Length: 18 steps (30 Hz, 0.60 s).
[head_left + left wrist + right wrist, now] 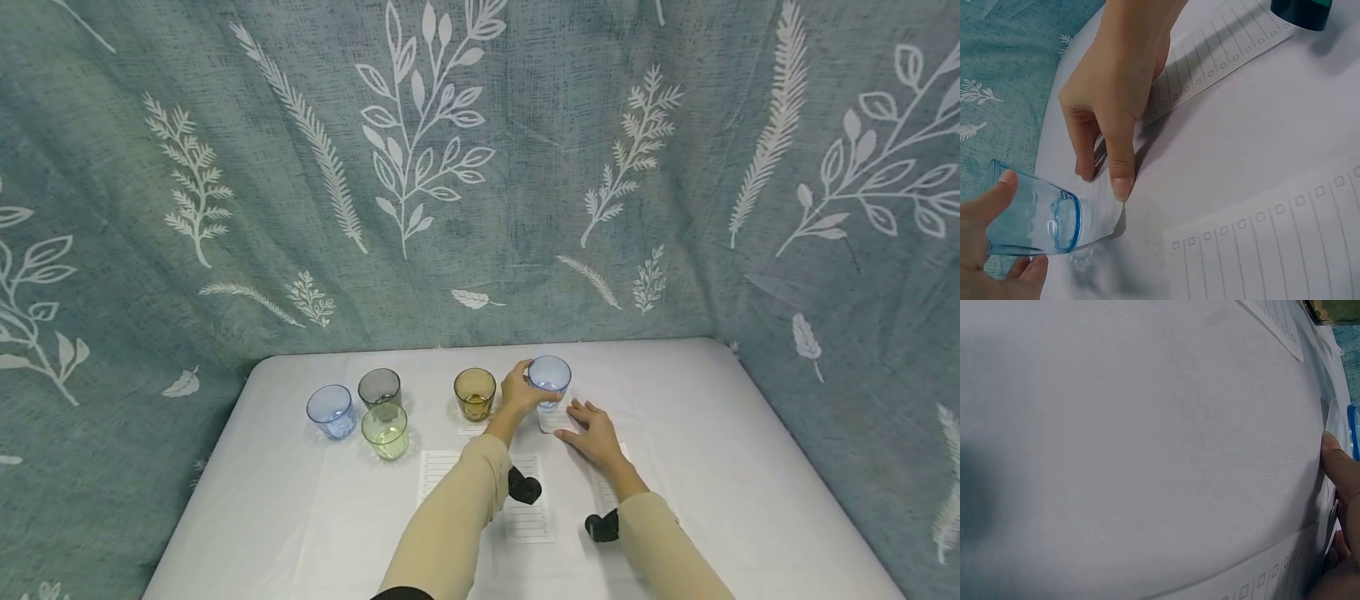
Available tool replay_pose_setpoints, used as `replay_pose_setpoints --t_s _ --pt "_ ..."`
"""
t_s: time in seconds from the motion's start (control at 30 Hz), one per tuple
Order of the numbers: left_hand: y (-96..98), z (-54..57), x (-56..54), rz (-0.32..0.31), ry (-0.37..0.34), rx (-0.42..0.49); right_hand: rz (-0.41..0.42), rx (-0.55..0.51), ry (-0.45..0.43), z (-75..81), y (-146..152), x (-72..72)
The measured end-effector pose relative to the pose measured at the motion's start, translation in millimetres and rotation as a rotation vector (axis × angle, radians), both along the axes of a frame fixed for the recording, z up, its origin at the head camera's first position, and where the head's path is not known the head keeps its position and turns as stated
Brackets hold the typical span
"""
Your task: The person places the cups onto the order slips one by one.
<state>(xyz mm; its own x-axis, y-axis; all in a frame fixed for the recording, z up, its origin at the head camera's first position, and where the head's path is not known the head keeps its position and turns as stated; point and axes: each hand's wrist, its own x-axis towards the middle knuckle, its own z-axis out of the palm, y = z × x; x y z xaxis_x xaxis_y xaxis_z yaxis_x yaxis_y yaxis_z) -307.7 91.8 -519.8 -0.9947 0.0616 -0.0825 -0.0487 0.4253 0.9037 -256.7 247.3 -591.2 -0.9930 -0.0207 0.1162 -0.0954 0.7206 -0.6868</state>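
Note:
My left hand grips a clear blue glass by its sides, thumb and fingers around it. Under or just in front of the glass's base is a small lined paper slip; I cannot tell whether the base touches it. My right hand holds this slip between thumb and fingers, and in the left wrist view the slip's near corner stands off the cloth with a shadow below. To the left, an amber glass stands at another paper slip.
Farther left are a second blue glass, a grey glass and a green glass, close together. Lined checklist sheets lie beneath the forearms on the white-clothed table. A patterned curtain hangs behind.

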Motion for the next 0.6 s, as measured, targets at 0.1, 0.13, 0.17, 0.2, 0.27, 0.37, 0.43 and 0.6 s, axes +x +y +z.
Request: replay_pose_setpoints --t_s 0.1,0.13,0.17,0.2,0.27,0.37,0.43,0.6 --pt "0.9 -4.1 1.7 -0.007 0.010 -0.025 0.002 -0.001 0.012 -0.4 -0.5 0.0" --pt "1.1 -5.6 2.6 -0.012 0.011 -0.028 0.004 -0.004 0.018 -0.5 -0.4 -0.1" --pt "1.3 -7.0 3.6 -0.016 0.014 -0.031 0.004 -0.008 0.021 -0.8 -0.3 -0.3" --pt "1.4 -8.2 4.5 -0.020 0.016 -0.031 0.005 -0.012 0.024 -1.1 -0.1 -0.7" --pt "1.6 -10.1 6.1 -0.023 0.026 -0.032 0.012 -0.020 0.029 -1.8 0.5 -1.5" --pt "2.9 -11.9 7.9 -0.008 0.033 -0.027 0.018 -0.026 0.032 -3.0 1.6 -2.6" --pt "4.5 -11.8 10.1 0.015 0.030 -0.011 0.020 -0.025 0.035 -3.6 2.4 -3.0" --pt "8.5 -10.9 15.1 0.076 0.019 0.045 0.017 -0.027 0.039 -2.6 2.2 -2.3"
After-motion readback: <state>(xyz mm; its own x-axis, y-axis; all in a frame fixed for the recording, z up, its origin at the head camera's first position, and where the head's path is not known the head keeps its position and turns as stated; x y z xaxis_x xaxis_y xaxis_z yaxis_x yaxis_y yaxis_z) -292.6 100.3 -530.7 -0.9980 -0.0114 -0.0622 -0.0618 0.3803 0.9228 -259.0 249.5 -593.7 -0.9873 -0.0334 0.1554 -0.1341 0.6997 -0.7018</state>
